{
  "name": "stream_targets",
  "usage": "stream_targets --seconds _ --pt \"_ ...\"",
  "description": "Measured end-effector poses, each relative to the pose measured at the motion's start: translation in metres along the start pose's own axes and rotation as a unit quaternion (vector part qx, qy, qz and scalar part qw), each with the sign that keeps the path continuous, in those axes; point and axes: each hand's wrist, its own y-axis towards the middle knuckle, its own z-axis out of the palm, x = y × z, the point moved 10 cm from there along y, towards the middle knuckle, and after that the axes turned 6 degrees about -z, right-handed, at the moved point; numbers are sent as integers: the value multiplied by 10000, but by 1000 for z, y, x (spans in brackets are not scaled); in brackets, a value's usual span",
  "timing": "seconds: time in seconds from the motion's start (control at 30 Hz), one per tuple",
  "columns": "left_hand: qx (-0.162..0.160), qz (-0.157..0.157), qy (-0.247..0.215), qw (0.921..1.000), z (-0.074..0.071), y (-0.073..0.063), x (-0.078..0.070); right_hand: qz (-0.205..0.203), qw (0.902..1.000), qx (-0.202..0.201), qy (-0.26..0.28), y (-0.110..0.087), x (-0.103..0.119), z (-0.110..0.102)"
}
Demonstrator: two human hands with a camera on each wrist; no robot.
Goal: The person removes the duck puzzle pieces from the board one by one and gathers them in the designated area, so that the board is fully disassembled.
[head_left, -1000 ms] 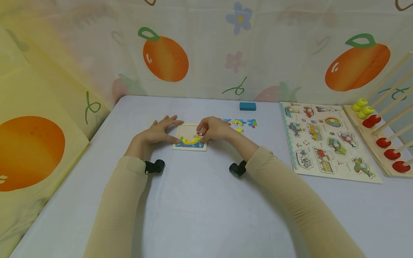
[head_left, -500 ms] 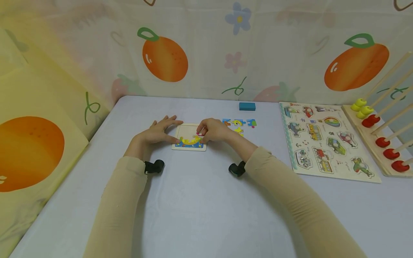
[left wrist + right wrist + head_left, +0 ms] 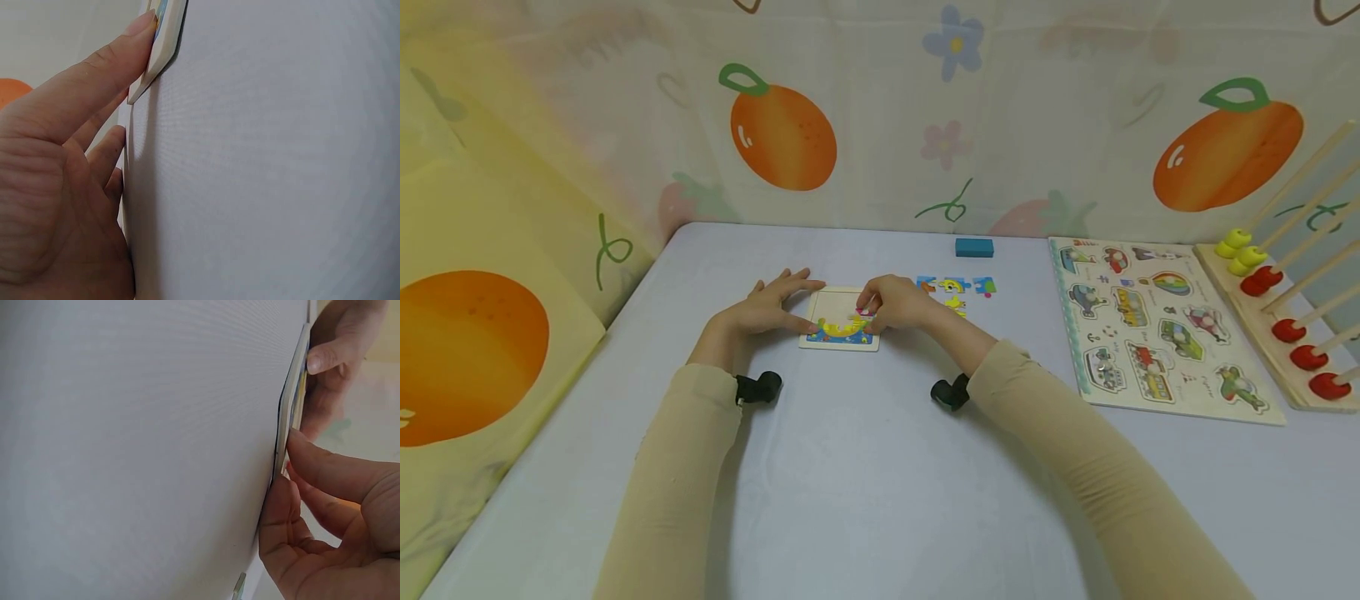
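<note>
A small wooden jigsaw puzzle tray (image 3: 827,347) lies on the table, its lower part filled with blue and yellow pieces and its upper part bare wood. My left hand (image 3: 767,307) is spread at its left side, the thumb (image 3: 119,56) resting straight on the corner. At the right side my right hand (image 3: 898,302) bends its thumb and index finger around a puzzle piece (image 3: 864,312) with pink on it, held at the tray's picture. The right wrist view shows that thumb (image 3: 312,456) against the tray's edge; the fingers mostly hide the piece.
Several loose puzzle pieces (image 3: 955,285) lie behind my right hand, with a blue block (image 3: 974,247) farther back. To the right are a large picture board (image 3: 1105,333) and a wooden bead rack (image 3: 1255,308). A printed curtain (image 3: 880,125) hangs behind the table.
My right hand shifts very slightly toward me at the tray's right side while keeping its pinch. The left hand stays on the corner, and the tray stays in place.
</note>
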Motion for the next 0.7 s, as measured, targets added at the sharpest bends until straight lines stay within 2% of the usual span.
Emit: stream_targets --seconds 0.47,0.7 --pt "-21 25 -11 10000 0 -1 1 -179 9987 -252 -402 0 6 -5" --pt "-23 40 -46 10000 0 -1 0 -79 9994 -291 -139 -1 6 -5"
